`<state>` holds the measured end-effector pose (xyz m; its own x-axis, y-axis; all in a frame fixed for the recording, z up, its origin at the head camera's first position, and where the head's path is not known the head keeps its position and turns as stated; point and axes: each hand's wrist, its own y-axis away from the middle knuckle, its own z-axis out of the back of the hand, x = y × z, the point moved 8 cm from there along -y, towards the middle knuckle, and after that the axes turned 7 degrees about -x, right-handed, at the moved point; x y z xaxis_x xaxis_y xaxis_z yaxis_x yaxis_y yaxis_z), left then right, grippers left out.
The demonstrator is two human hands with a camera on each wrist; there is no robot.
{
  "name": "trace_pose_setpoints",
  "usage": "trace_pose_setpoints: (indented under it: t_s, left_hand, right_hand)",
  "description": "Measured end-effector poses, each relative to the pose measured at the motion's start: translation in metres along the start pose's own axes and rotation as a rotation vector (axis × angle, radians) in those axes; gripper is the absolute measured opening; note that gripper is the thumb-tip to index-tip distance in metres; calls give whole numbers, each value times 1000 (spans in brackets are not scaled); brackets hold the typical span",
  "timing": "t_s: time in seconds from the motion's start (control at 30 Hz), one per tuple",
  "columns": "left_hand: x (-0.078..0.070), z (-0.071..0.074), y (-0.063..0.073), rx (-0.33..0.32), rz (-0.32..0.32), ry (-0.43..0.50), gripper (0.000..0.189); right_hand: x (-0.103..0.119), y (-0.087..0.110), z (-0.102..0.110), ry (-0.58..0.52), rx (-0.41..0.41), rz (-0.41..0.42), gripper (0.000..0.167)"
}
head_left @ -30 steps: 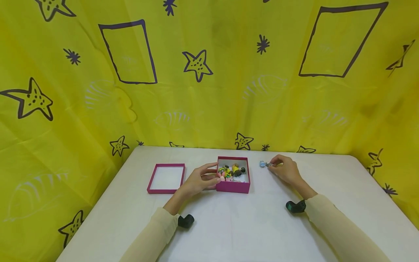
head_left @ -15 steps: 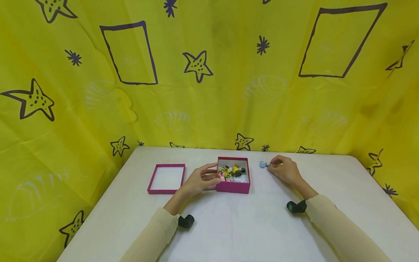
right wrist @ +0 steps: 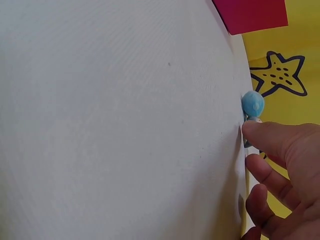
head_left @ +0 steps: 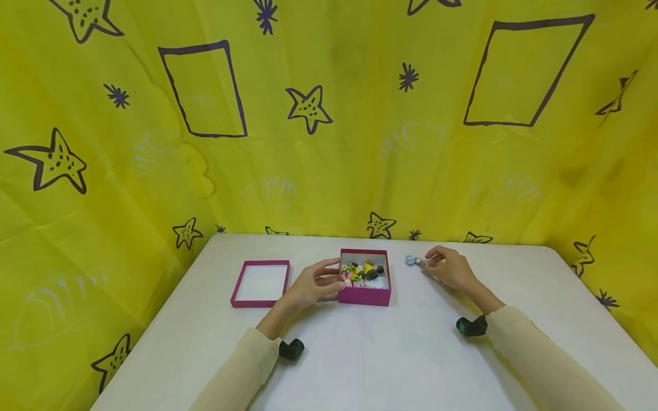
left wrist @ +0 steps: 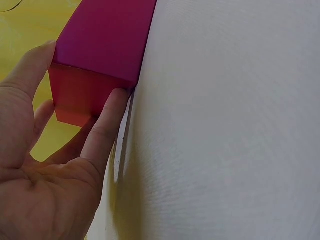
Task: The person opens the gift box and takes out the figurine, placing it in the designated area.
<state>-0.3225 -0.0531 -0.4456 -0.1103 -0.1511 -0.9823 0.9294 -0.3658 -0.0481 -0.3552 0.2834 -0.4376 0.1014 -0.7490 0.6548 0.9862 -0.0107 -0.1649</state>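
A magenta box point(head_left: 365, 296) with a pale inside stands on the table, holding several small toy figures point(head_left: 371, 270), mostly yellow and pink. My left hand point(head_left: 307, 286) touches the box's left side with nearly straight fingers, the thumb at its front corner. In the left wrist view, fingertips point(left wrist: 118, 95) rest against the red end wall point(left wrist: 80, 92). To the right of the box lies a small figurine with a light-blue round end point(right wrist: 253, 103). My right hand point(head_left: 453, 270) is at its near end, thumb and forefinger spread apart; the thumb hides part of it in the right wrist view.
A shallow box lid point(head_left: 260, 303) with a magenta rim and white inside lies left of the box. A yellow curtain point(head_left: 329, 171) with drawn stars hangs along the table's back edge. The white table point(head_left: 370, 354) stretches toward me.
The right thumb and forefinger, earlier pinched on the figurine's end, have parted. The figurine now lies tilted slightly. The left hand and box hold still; the head view shifts slightly.
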Motion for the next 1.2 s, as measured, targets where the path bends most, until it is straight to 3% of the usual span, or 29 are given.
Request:
trace_pose_setpoints:
  t_s: [0.4, 0.63, 1.2]
  left_hand:
    - [0, 0, -1, 7, -36, -1, 68]
    - [2, 0, -1, 7, -12, -8, 69]
    - [1, 0, 0, -3, -6, 1, 68]
  right_hand:
    - [4, 1, 1, 8, 3, 44, 30]
    - [6, 2, 3, 22, 22, 55, 32]
    - [24, 10, 21, 99, 152, 187, 42]
